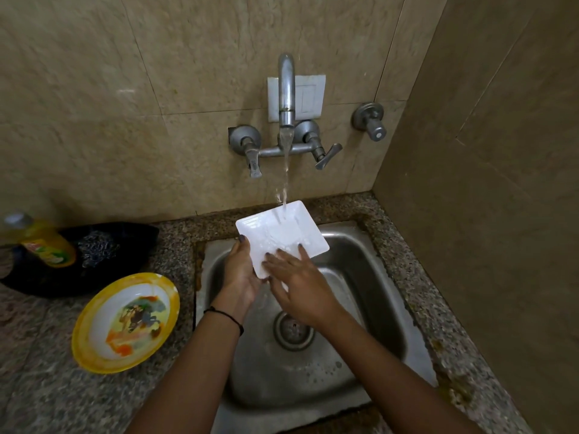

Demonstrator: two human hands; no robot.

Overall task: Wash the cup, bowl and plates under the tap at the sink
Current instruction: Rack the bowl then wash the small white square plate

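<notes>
Speckled granite bench (175, 242) around a steel sink (369, 277), white square plastic plate (282, 233) under the tap's (286, 89) stream, left hand (239, 270) gripping its edge, right hand (300, 283) pressed flat on it, yellow-rimmed bowl (125, 321) on the bench to the left.

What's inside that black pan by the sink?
A steel scrubber and a yellow soap bottle sit in the black pan. Whatever is beneath the bottle is hidden.

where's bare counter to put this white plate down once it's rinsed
Bare granite counter runs right of the sink up to the side wall, and near-left in front of the yellow plate. Back left is crowded: black pan, scrubber, soap bottle.
</notes>
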